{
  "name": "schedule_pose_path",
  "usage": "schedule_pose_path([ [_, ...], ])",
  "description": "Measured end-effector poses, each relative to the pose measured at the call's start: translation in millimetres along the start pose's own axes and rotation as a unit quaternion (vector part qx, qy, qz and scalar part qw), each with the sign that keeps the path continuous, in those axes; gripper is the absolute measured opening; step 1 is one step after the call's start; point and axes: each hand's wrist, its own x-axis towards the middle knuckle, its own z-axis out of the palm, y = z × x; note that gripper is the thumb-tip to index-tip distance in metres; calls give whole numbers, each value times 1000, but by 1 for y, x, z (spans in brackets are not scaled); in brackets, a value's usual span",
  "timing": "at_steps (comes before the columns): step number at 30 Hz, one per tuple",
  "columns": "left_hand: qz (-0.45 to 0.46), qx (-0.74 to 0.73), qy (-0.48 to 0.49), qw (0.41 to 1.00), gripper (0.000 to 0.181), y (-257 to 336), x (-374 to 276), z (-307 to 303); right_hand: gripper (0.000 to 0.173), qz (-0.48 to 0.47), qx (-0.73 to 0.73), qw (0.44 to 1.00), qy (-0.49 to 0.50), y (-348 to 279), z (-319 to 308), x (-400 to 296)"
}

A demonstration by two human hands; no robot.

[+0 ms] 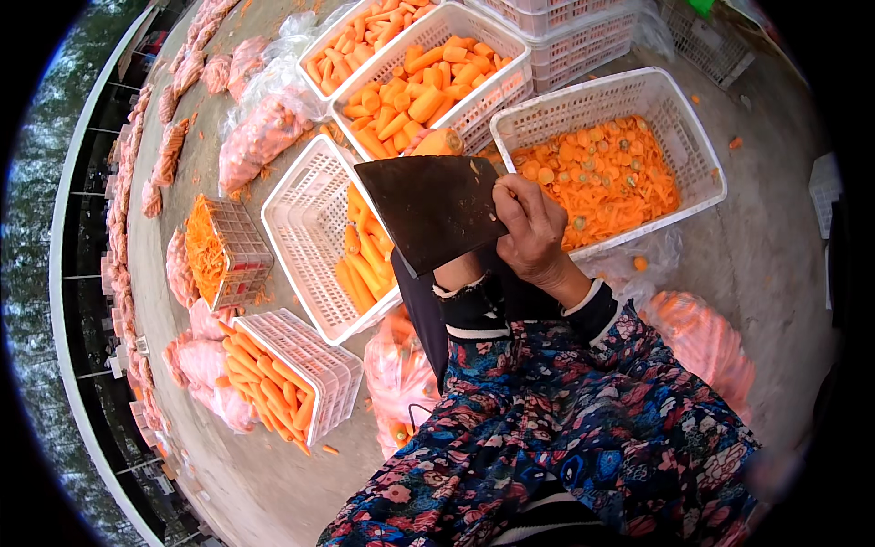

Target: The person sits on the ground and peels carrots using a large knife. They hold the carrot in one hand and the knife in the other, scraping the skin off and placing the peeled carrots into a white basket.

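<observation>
My right hand (533,222) is closed on a cleaver, its broad dark blade (434,208) angled across the middle of the view. Behind the blade is my left hand (459,272); only its wrist shows clearly below the lower edge. A thick peeled carrot (439,142) sticks out above the blade's top edge, with what look like fingers beside it, so my left hand seems to grip it. To the right, a white plastic crate (690,147) holds carrot peelings and cut-off ends (598,181). Left of the blade, another white crate (301,198) contains peeled carrots (366,263).
Beyond my hands, a crate (502,89) is filled with cut carrots (424,89), beside stacked crates (581,48). At lower left lies a tipped crate (328,362) of carrots. Bagged carrots (400,369) lie close by my legs, more bags (701,342) at right.
</observation>
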Motion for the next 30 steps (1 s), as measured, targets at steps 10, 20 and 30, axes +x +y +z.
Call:
schedule_pose_path([
  [10,-166,-441,-34,881,51,-7,68,19,12,312,-153,931,-113,123,6,-85],
  [20,-224,-321,224,892,55,-46,117,-26,15,773,392,490,92,157,-68,-179],
  [30,-56,-126,280,950,48,-39,229,-131,21,803,319,504,17,160,-42,-186],
])
